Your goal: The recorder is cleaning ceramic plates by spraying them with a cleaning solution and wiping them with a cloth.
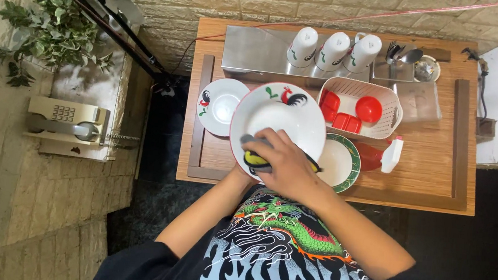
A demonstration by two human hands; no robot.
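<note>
A large white plate (279,115) with a red rim and a rooster picture is held tilted above the wooden table (429,169). My left hand (240,171) grips its near edge from below and is mostly hidden behind the plate. My right hand (283,164) presses a yellow and dark sponge (253,157) against the plate's face. A white bowl with a green rim (344,164) sits just right of the plate. A smaller rooster saucer (220,105) lies to its left.
Three white mugs (334,49) stand upside down on a metal rack (251,52) at the back. A white basket (385,113) holds red containers. A red spray bottle (381,156) lies on its side. Cutlery stands at the back right. A plant and a safe are at left.
</note>
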